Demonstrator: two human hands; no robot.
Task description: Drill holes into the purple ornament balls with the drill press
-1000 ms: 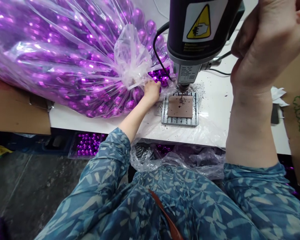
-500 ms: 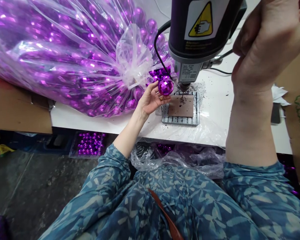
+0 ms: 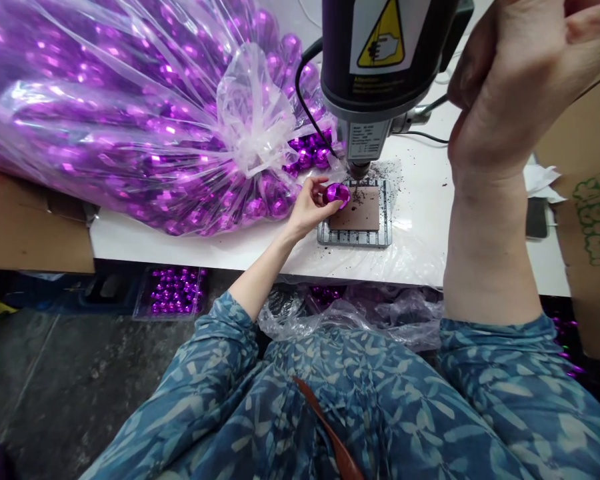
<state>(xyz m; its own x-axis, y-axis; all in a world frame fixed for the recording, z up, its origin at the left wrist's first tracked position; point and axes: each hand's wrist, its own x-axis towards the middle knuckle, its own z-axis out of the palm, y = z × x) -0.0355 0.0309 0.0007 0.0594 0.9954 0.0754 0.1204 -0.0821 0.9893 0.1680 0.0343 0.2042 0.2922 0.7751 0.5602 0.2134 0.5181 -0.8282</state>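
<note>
My left hand point(image 3: 311, 204) pinches one faceted purple ball point(image 3: 336, 194) at the left edge of the metal drill plate point(image 3: 359, 235), just below and left of the drill bit. The dark drill press head point(image 3: 380, 60) with a yellow warning sticker hangs above the plate. My right hand point(image 3: 515, 80) is raised at the upper right, fingers curled round the press's thin lever, which is mostly hidden. A big clear plastic bag point(image 3: 130, 113) full of purple balls lies on the white table to the left, its mouth beside my left hand.
The white table point(image 3: 190, 240) is sprinkled with dark drill dust around the plate. Cardboard boxes stand at the left point(image 3: 30, 227) and right point(image 3: 590, 220). Under the table sit a tray of purple balls point(image 3: 173, 292) and loose plastic bags point(image 3: 360, 313). The floor is dark.
My left hand came out of the bag's mouth with one purple ball and carried it down to the plate's left edge. My right hand stayed raised on the lever.
</note>
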